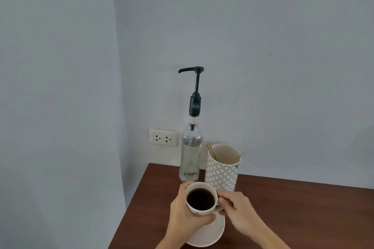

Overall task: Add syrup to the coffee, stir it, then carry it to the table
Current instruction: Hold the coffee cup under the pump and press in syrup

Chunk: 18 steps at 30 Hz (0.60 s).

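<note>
A cream cup (199, 213) full of black coffee is held just above a cream saucer (210, 234) near the front of the brown table (283, 208). My left hand (182, 218) wraps around the cup's left side and front. My right hand (238, 212) pinches the cup's handle on the right. Right behind the cup stands a clear glass syrup bottle (190, 157) with a tall black pump (195, 79); its spout points left.
A patterned white holder (221, 170) with thin wooden stir sticks (211, 151) stands to the right of the bottle. A double wall socket (163, 137) sits on the wall behind. The table's left edge runs close beside the cup and saucer.
</note>
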Each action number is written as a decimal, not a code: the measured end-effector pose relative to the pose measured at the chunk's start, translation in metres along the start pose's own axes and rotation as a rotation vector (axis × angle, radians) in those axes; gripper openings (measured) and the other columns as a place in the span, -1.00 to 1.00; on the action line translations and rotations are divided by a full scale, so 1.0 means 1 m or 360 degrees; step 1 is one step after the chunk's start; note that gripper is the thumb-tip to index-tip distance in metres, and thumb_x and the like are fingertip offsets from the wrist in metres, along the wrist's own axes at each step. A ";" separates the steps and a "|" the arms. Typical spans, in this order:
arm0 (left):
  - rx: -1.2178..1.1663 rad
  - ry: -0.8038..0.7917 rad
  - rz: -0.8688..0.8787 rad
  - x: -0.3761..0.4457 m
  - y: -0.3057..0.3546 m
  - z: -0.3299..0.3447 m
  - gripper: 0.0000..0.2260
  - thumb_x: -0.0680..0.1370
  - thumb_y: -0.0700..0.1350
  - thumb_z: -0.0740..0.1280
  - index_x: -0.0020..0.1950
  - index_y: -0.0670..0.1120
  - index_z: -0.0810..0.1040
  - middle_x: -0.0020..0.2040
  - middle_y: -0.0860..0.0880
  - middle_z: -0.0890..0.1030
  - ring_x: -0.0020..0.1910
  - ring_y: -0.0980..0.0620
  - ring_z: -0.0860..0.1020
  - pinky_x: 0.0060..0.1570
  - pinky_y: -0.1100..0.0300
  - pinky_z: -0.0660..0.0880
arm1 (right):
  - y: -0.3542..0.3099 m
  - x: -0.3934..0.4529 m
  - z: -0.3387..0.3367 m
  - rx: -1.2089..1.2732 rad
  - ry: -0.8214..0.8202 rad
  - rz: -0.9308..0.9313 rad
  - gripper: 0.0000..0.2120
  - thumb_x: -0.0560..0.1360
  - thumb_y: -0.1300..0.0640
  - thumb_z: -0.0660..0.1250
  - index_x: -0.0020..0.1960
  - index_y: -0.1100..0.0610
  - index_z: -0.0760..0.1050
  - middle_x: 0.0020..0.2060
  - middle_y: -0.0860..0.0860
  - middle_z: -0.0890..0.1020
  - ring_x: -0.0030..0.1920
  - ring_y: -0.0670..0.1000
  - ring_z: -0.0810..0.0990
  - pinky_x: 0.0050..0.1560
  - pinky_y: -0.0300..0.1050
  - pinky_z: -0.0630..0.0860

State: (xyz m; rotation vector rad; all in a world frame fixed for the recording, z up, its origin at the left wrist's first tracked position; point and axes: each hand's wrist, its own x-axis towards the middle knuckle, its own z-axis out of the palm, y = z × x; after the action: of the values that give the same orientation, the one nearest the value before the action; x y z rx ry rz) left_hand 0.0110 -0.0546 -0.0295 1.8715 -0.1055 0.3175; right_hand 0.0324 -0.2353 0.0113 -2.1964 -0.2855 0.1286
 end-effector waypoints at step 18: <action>0.0029 0.0252 0.0099 0.109 0.108 -0.104 -0.16 0.01 0.16 0.64 0.24 0.08 0.47 0.03 0.08 0.68 0.03 0.13 0.66 0.07 0.12 0.63 | -0.212 0.119 -0.087 0.0289 0.0842 -0.0717 -0.74 0.68 0.00 0.12 0.24 0.10 0.47 -0.16 -0.03 0.60 -0.04 0.13 0.69 0.06 0.08 0.60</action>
State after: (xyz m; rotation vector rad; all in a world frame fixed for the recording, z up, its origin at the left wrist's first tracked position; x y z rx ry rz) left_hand 0.0734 0.0182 0.1289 1.8564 -0.0534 0.5095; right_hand 0.1314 -0.1506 0.2349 -1.8529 -0.4364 -0.6396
